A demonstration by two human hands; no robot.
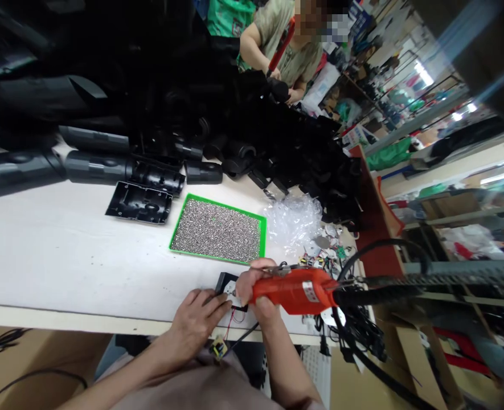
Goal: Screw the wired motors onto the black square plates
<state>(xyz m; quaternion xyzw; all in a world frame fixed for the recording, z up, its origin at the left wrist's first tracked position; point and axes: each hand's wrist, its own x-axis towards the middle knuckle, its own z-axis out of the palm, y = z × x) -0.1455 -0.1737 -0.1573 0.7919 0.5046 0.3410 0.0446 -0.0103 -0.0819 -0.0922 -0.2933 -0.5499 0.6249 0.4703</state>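
Over the near edge of the table, a small yellow circuit board hangs on wires. Just beyond, the left hand lays its fingers on a black housing; I cannot tell whether they pinch it. The right hand is wrapped around a red power tool, its white label unreadable, the housing just left of its front end. Farther sits a green tray of tiny metal pieces.

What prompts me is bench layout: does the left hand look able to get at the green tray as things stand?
Probably yes: the left hand touches the black part, but white tabletop leads to the green tray, and the red tool sits off to the hand's right.
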